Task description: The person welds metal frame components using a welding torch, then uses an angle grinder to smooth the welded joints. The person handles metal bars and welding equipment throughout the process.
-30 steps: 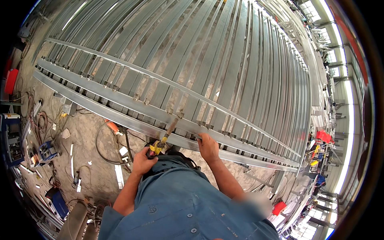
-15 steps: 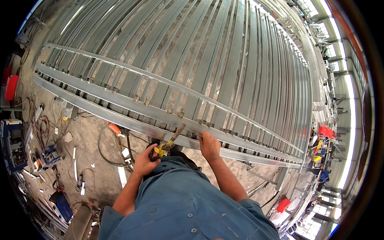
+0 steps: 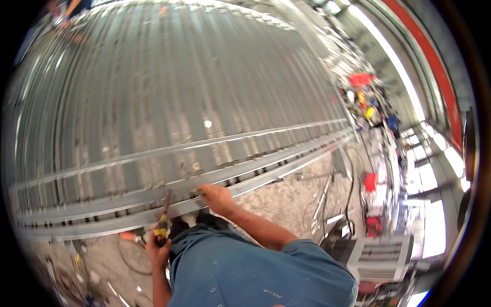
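Observation:
My left hand (image 3: 157, 250) is closed around the handle of a welding torch (image 3: 163, 223) wrapped in yellow. The torch's brownish nozzle points up and away, over the near metal rail (image 3: 115, 225) of a large frame. To its right, my right hand (image 3: 217, 198) has its fingers pinched together at the frame's second rail (image 3: 138, 196). Whatever small thing they may hold is too blurred to make out. Beyond the rails run many long grey metal bars (image 3: 169, 117), side by side, with a thin strip (image 3: 169, 152) lying across them.
An orange object (image 3: 128, 236) and a loop of dark cable lie on the dusty floor at left. Right of me stand a grey louvred machine (image 3: 381, 258), hoses and red items (image 3: 370, 181). At the far left corner, a person in dark blue and orange (image 3: 76, 9) is partly visible.
My view has turned to the right, so the frame now slants the other way. The torch stays in my left hand, and my right hand stays by the rails.

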{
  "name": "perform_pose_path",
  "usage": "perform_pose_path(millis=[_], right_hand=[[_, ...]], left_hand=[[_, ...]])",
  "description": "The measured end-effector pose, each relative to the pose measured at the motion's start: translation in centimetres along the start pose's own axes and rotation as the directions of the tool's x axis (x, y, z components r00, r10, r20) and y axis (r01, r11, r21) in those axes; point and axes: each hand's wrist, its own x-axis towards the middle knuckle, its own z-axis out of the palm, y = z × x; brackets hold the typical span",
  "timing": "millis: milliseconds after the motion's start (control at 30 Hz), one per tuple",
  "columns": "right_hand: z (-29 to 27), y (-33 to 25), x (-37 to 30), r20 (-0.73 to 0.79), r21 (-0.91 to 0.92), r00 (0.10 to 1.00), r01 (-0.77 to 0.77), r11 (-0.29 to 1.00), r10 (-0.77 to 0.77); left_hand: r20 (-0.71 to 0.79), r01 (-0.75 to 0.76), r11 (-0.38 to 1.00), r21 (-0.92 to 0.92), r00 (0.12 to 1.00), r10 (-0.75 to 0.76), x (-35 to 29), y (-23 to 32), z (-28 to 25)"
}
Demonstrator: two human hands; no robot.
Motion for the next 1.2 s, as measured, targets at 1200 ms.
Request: perform_pose_path(millis=[1200], right_hand=[[-8.1,13.9,-0.4,0.291,-0.074,0.952,0.118,0.990,-0.092]], left_hand=[[-0.239,0.058,0.944,-0.324,0.961,-0.141,-14.7,-2.1,16.3]])
